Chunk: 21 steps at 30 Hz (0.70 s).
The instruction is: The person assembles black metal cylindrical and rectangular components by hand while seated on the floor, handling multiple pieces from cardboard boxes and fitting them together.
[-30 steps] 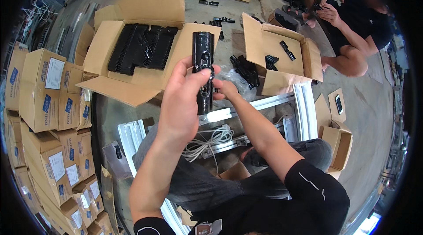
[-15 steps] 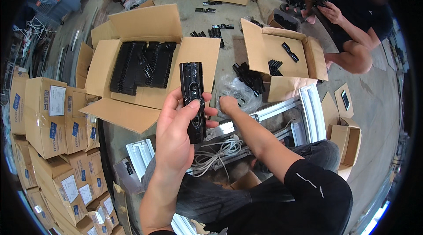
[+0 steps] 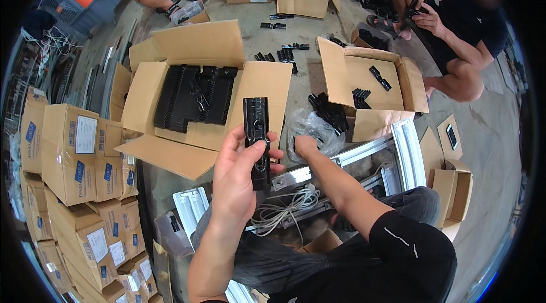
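My left hand (image 3: 242, 169) is closed around a long black metal pipe-joint clamp (image 3: 257, 115), held upright with its holes showing. My right hand (image 3: 305, 146) reaches down into a clear plastic bag (image 3: 318, 132) on the floor; its fingertips are hidden there, so what they touch cannot be made out. Beyond the bag lies a heap of black metal pieces (image 3: 329, 111). To the left stands an open carton (image 3: 145, 98) filled with rows of black clamps (image 3: 182, 98). Another open carton (image 3: 369, 124), on the right, holds several more black pieces (image 3: 360, 98).
An aluminium frame (image 3: 364, 152) with a coiled white cable (image 3: 287, 206) lies in front of my legs. Stacked cartons (image 3: 68, 155) line the left side. Two people (image 3: 460, 36) sit farther off, one handling a black part. A phone (image 3: 451, 136) rests on cardboard at right.
The whole view has shifted slightly, so things appear lower and more to the right. My left hand keeps the clamp, and my right hand stays at the bag. The person at right has raised the part.
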### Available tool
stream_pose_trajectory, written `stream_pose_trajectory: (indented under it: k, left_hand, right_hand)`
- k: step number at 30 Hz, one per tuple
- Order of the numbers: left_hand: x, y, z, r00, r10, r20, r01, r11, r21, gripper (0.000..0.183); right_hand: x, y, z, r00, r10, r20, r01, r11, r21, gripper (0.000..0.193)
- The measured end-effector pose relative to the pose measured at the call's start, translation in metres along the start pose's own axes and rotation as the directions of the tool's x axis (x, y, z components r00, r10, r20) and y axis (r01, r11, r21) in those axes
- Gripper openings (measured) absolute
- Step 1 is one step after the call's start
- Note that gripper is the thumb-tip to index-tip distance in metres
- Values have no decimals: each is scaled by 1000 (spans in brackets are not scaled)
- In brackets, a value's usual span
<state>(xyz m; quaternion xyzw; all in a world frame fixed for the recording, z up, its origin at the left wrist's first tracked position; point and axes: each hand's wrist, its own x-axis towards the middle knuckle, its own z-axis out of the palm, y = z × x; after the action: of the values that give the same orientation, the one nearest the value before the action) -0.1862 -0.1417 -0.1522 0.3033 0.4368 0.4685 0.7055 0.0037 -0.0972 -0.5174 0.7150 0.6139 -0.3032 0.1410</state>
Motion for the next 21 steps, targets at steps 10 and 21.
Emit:
stream_pose_trajectory:
  k: [10, 21]
  left_hand:
    - [-3, 5, -4, 1000, 18, -12, -19, 999, -48, 38]
    - [-4, -13, 6, 992, 125, 18, -126, 990, 69, 40]
  right_hand:
    - [-4, 1, -9, 999, 26, -18, -25, 998, 55, 30]
    - [-41, 18, -67, 981, -102, -168, 195, 576, 793, 11]
